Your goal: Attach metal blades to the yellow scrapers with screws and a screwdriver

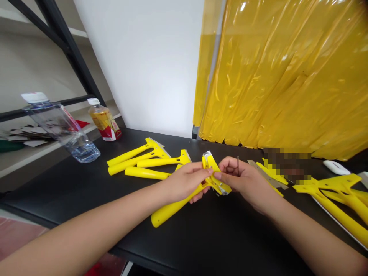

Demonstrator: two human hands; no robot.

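My left hand [186, 179] is closed around the neck of a yellow scraper [172, 209], its handle slanting toward me and its head raised off the table. A shiny metal blade edge shows at the head. Against the right side of that head, my right hand [244, 182] pinches with thumb and finger. A thin dark rod [238, 165] sticks up from its curled fingers; its lower part is hidden. Several more yellow scrapers [126, 154] lie just beyond my left hand, blades pointing away to the right.
More yellow scrapers [330, 189] and loose yellow and grey strips [268, 174] lie to the right, beside a pixelated patch. A tilted clear bottle [66, 126] and a drink bottle [105, 120] stand left. Yellow plastic film [281, 76] and a white panel [149, 65] border the black table [115, 191].
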